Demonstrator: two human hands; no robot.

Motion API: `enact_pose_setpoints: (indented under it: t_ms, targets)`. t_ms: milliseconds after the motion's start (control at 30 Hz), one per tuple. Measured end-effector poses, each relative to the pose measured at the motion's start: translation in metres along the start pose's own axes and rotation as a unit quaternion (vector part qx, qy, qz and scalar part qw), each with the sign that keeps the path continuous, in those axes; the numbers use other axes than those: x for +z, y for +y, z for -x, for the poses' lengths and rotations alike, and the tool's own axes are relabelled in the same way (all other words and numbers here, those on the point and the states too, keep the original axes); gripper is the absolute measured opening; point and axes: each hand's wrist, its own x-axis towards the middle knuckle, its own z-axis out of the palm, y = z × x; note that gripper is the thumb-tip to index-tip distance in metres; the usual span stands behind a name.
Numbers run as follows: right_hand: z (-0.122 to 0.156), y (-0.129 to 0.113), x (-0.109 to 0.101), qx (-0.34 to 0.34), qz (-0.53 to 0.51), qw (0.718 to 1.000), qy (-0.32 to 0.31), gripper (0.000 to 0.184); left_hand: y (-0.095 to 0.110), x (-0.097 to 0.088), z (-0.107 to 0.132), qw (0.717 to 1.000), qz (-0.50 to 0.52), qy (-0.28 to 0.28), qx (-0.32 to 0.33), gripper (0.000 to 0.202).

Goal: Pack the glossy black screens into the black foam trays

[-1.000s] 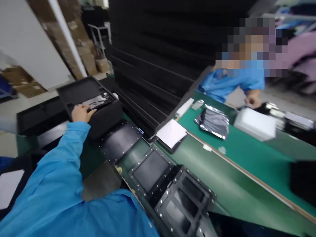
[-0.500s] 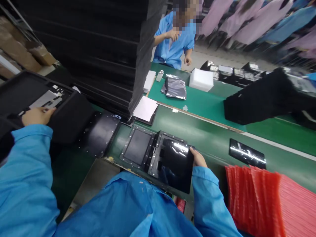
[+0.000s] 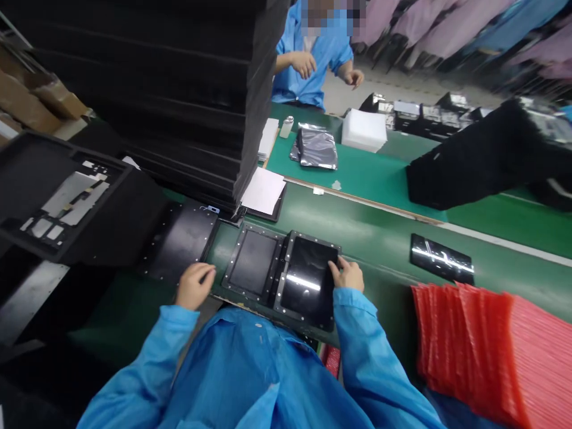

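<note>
A glossy black glass panel [image 3: 308, 292] lies flat inside the right half of a hinged black fixture [image 3: 284, 271] with metal dots around its rim. My right hand [image 3: 349, 275] has its thumb and fingertips on the panel's upper right edge. The fixture's left half, a framed black plate [image 3: 252, 262], lies folded out flat. To the left, my left hand [image 3: 194, 287] hovers at the bench edge, fingers curled and tips together; anything between them is too small to make out. Near it lies a dark plate with metal dots [image 3: 181, 235].
A tall black foam stack [image 3: 192, 89] blocks the back left, beside an open foam tray [image 3: 147, 202] with a metallic part [image 3: 75, 196]. Red bubble bags [image 3: 465, 345] and another black panel [image 3: 441, 257] lie right. A co-worker [image 3: 308, 59] stands across the bench.
The glass panel has gone from tilted above the fixture to lying flat in it, my right hand still at its edge. My left hand has moved right, from the foam tray to the bench edge.
</note>
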Motion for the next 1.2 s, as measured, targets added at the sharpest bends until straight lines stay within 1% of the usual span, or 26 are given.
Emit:
enact_pose_setpoints:
  t_ms: [67, 100, 133, 200, 233, 267, 333, 400, 500, 600, 633, 667, 700, 733, 800, 867, 900, 933, 1000, 1033, 1067, 1133, 1200]
  targets:
    - [0.024, 0.014, -0.006, -0.066, 0.081, 0.995, -0.003, 0.041, 0.013, 0.043, 0.012, 0.992, 0.062, -0.106, -0.004, 0.03]
    - [0.038, 0.024, -0.009, -0.075, 0.094, 0.993, -0.01, 0.047, 0.019, 0.065, 0.016, 0.983, 0.089, -0.163, -0.004, 0.035]
    - [0.054, 0.035, -0.01, -0.062, 0.085, 0.994, -0.018, 0.054, 0.025, 0.086, 0.02, 0.969, 0.114, -0.218, -0.002, 0.045]
    - [0.087, 0.057, -0.009, 0.008, 0.04, 0.999, -0.017, 0.071, 0.035, 0.126, 0.025, 0.937, 0.156, -0.314, -0.001, 0.071]
    - [0.103, 0.068, -0.008, 0.048, 0.012, 0.999, -0.006, 0.078, 0.039, 0.143, 0.026, 0.921, 0.173, -0.349, -0.005, 0.082]
    - [0.118, 0.077, -0.006, 0.081, -0.016, 0.997, 0.008, 0.084, 0.043, 0.159, 0.027, 0.909, 0.187, -0.372, -0.012, 0.089]
    - [0.139, 0.089, -0.001, 0.116, -0.072, 0.99, 0.036, 0.088, 0.047, 0.183, 0.028, 0.898, 0.206, -0.387, -0.027, 0.094]
    - [0.149, 0.097, 0.002, 0.127, -0.121, 0.983, 0.046, 0.085, 0.048, 0.197, 0.03, 0.899, 0.213, -0.38, -0.037, 0.094]
    - [0.152, 0.104, 0.0, 0.131, -0.184, 0.974, 0.02, 0.08, 0.046, 0.204, 0.037, 0.904, 0.206, -0.371, -0.055, 0.09]
    - [0.151, 0.112, -0.005, 0.103, -0.216, 0.971, -0.015, 0.074, 0.046, 0.202, 0.044, 0.915, 0.197, -0.344, -0.08, 0.082]
    - [0.147, 0.114, -0.007, 0.089, -0.222, 0.971, -0.032, 0.073, 0.049, 0.202, 0.041, 0.919, 0.192, -0.333, -0.083, 0.082]
    - [0.14, 0.114, -0.009, 0.076, -0.228, 0.969, -0.056, 0.074, 0.054, 0.204, 0.033, 0.924, 0.187, -0.322, -0.085, 0.084]
    - [0.129, 0.112, -0.01, 0.065, -0.235, 0.966, -0.088, 0.076, 0.061, 0.206, 0.02, 0.93, 0.179, -0.309, -0.089, 0.085]
    - [0.112, 0.106, -0.011, 0.055, -0.242, 0.961, -0.123, 0.08, 0.069, 0.21, 0.001, 0.936, 0.17, -0.294, -0.095, 0.086]
    - [0.068, 0.085, -0.008, 0.028, -0.244, 0.953, -0.175, 0.083, 0.089, 0.22, -0.048, 0.947, 0.15, -0.258, -0.121, 0.08]
    - [0.017, 0.055, -0.005, -0.01, -0.224, 0.959, -0.176, 0.075, 0.11, 0.231, -0.097, 0.952, 0.135, -0.229, -0.152, 0.07]
    - [-0.007, 0.04, -0.003, -0.02, -0.218, 0.961, -0.168, 0.07, 0.118, 0.236, -0.116, 0.954, 0.131, -0.219, -0.156, 0.065]
    - [-0.027, 0.028, -0.001, -0.018, -0.215, 0.963, -0.16, 0.065, 0.123, 0.241, -0.13, 0.957, 0.128, -0.212, -0.152, 0.062]
    - [-0.057, 0.015, 0.002, -0.019, -0.223, 0.963, -0.149, 0.056, 0.125, 0.251, -0.144, 0.966, 0.121, -0.194, -0.118, 0.058]
    - [-0.066, 0.013, 0.005, -0.028, -0.229, 0.96, -0.158, 0.051, 0.122, 0.255, -0.147, 0.97, 0.113, -0.189, -0.104, 0.059]
    - [-0.071, 0.013, 0.008, -0.033, -0.234, 0.958, -0.162, 0.046, 0.117, 0.258, -0.148, 0.975, 0.101, -0.174, -0.095, 0.059]
    - [-0.073, 0.015, 0.014, -0.034, -0.239, 0.962, -0.125, 0.037, 0.111, 0.262, -0.15, 0.979, 0.078, -0.164, -0.092, 0.056]
    - [-0.07, 0.014, 0.015, -0.021, -0.234, 0.967, -0.1, 0.031, 0.113, 0.261, -0.149, 0.981, 0.045, -0.163, -0.097, 0.057]
